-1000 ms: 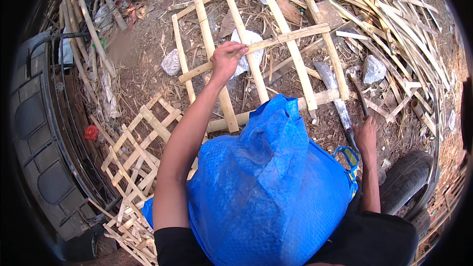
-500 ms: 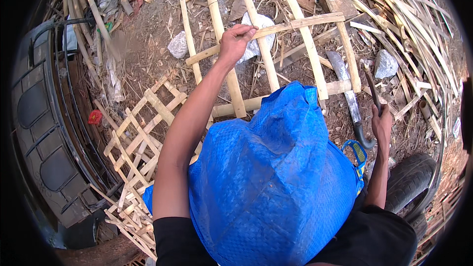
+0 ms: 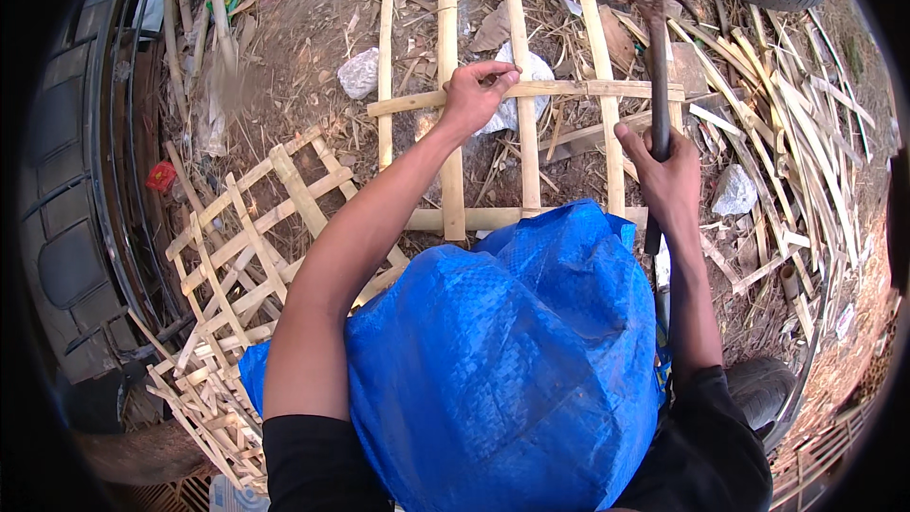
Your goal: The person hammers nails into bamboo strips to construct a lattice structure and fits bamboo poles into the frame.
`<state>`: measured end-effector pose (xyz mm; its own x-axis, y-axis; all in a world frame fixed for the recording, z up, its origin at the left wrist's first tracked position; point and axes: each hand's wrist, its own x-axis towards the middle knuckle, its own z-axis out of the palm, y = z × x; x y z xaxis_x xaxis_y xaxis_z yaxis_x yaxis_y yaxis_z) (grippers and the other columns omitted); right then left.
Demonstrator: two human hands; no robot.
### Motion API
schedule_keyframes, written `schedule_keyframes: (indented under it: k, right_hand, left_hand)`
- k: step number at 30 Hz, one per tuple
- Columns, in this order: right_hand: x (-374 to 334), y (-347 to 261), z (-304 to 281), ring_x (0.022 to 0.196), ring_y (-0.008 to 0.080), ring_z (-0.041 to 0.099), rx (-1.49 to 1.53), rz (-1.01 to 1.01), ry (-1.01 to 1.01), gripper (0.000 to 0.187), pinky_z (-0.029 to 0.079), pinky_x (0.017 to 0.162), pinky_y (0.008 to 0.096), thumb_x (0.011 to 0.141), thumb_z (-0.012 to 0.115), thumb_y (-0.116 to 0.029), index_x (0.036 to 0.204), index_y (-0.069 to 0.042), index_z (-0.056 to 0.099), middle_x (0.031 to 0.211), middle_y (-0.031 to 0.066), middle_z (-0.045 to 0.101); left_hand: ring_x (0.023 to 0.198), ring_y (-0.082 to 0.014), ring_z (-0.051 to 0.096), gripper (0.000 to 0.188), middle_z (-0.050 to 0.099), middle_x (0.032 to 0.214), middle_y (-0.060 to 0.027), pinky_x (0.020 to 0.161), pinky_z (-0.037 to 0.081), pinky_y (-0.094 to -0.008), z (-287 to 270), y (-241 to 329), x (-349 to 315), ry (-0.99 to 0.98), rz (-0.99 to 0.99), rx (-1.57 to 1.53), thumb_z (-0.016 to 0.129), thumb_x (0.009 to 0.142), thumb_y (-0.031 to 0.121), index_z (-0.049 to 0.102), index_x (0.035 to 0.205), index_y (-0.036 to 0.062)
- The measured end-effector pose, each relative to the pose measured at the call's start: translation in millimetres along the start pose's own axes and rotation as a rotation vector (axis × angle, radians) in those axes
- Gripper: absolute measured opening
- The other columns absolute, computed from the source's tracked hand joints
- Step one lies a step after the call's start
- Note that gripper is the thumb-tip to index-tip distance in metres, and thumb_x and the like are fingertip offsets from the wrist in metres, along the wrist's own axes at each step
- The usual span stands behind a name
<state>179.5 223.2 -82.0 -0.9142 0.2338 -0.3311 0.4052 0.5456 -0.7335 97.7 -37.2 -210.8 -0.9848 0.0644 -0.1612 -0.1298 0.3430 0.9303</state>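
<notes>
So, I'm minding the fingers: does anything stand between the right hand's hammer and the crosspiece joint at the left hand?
No object shows between the hammer in the right hand and the crosspiece; only the left hand crowds that joint.

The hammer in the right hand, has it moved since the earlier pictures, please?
Yes: the hammer has moved up and left in the picture, away from the white stone at right.

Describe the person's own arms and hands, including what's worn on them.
Black sleeves cover the left upper arm and the right upper arm, plain where visible. Both forearms are bare below them. The left hand and right hand are ungloved; no watch or bracelet shows.
</notes>
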Motion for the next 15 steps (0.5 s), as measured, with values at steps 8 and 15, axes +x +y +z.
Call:
schedule_keyframes:
  k: [8, 15]
  right_hand:
    - [88, -13, 86, 0.074, 0.0391, 0.068, -0.252, -0.154, -0.118, 0.045, 0.051, 0.068, 0.0467, 0.078, 0.078, -0.036, 0.085, 0.006, 0.066, 0.072, 0.0229, 0.067]
    - [94, -10, 99, 0.079, 0.0392, 0.069, -0.384, -0.101, -0.145, 0.047, 0.053, 0.071, 0.0471, 0.075, 0.08, -0.04, 0.088, 0.004, 0.068, 0.08, 0.0227, 0.069]
  left_hand:
    - [0.079, -0.0066, 0.06, 0.021, 0.07, 0.086, -0.0019, 0.071, 0.047, -0.0241, 1, 13, 8, 0.045, 0.099, 0.025, 0.073, 0.087, 0.02, 0.074, 0.1, 0.0039]
    - [0.062, -0.0048, 0.049, 0.013, 0.065, 0.079, 0.0012, 0.058, 0.042, -0.0233, -6, 8, 17, 0.046, 0.191, 0.039, 0.076, 0.083, 0.014, 0.075, 0.092, 0.0052]
